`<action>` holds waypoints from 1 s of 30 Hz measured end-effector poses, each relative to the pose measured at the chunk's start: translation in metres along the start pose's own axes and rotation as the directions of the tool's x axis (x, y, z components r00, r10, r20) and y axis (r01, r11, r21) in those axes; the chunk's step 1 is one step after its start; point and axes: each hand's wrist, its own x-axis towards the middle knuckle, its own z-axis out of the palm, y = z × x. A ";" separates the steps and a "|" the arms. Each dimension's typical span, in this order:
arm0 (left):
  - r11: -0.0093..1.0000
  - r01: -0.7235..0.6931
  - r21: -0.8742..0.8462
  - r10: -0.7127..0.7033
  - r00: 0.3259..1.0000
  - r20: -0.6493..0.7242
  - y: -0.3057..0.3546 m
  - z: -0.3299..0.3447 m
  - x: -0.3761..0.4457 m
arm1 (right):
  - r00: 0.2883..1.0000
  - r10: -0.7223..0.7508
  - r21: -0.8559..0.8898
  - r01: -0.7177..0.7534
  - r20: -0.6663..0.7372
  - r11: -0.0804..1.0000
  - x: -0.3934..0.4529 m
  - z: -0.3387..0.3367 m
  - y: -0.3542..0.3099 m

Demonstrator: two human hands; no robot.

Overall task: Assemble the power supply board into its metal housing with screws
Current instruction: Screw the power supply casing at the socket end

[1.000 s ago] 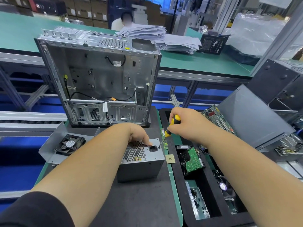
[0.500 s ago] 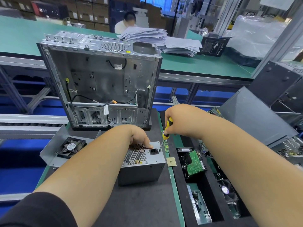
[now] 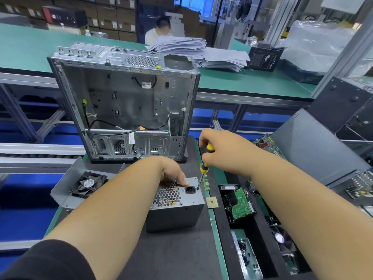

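Grey metal PSU box (image 3: 175,207) upright on black mat, honeycomb vent & socket facing up.

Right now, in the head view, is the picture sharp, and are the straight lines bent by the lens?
Head view: the power supply and screwdriver look sharp; the left hand steadies the supply; the green bench edge bows from wide-angle distortion; lighting is even, with soft shadows.

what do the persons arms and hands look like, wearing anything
Both hands are bare: no gloves, rings or watch show on the left hand or the right hand. Both forearms are uncovered too. The only clothing in view is a black sleeve on the left upper arm at the bottom left corner. The right arm leaves the frame before any sleeve shows.
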 end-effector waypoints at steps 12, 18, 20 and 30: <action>1.000 0.011 -0.024 -0.010 1.000 0.021 0.001 0.001 -0.002 | 0.997 -0.039 -0.078 0.034 -0.067 0.996 -0.001 0.009 0.005; 1.000 0.010 -0.026 -0.010 1.000 0.018 0.000 0.001 -0.001 | 0.993 -0.035 -0.149 0.018 -0.110 0.989 0.001 0.011 0.006; 0.999 0.011 -0.034 -0.011 1.000 0.012 0.000 0.000 0.000 | 0.992 -0.039 -0.192 0.015 -0.123 0.981 0.001 0.012 0.006; 0.998 0.034 -0.053 -0.033 0.999 0.012 -0.001 -0.001 0.003 | 0.985 -0.079 -0.148 0.056 -0.156 0.987 -0.001 0.016 0.006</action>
